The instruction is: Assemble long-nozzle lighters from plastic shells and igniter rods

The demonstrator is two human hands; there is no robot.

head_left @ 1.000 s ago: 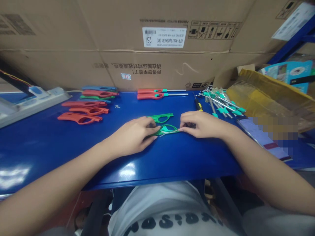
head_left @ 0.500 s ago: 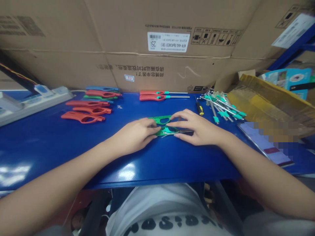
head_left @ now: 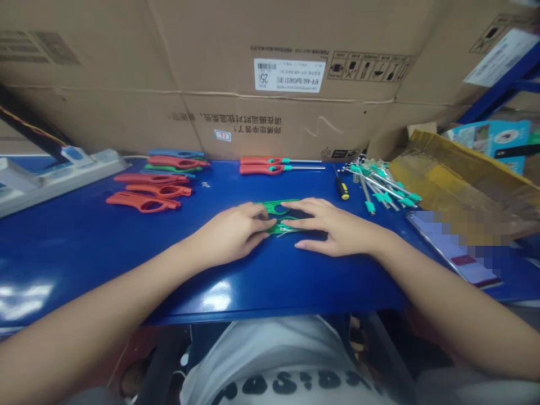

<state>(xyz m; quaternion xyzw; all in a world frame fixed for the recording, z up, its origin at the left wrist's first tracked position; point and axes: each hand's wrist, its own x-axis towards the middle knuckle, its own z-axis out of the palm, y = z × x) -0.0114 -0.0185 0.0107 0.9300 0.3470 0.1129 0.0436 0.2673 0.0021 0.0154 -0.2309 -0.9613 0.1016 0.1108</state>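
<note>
Two green plastic handle shells (head_left: 276, 209) lie on the blue table (head_left: 126, 247) in front of me, one just behind the other. My left hand (head_left: 230, 230) rests on the left end of the nearer shell, fingers pressed down on it. My right hand (head_left: 331, 225) lies flat over the right part of the shells, fingers stretched leftward, covering a teal-and-metal insert that sits in the nearer shell (head_left: 282, 227).
Red, green and blue handle shells (head_left: 145, 194) lie at the left rear. Two assembled red lighters (head_left: 274, 165) lie at the back, beside a yellow-black screwdriver (head_left: 341, 188) and a pile of teal-tipped metal rods (head_left: 379, 185). Cardboard boxes (head_left: 270, 84) wall the back; a power strip (head_left: 59, 169) sits left.
My right hand has slid left from the right end of the insert and flattened over the shells. The left hand has stayed on the nearer shell.
</note>
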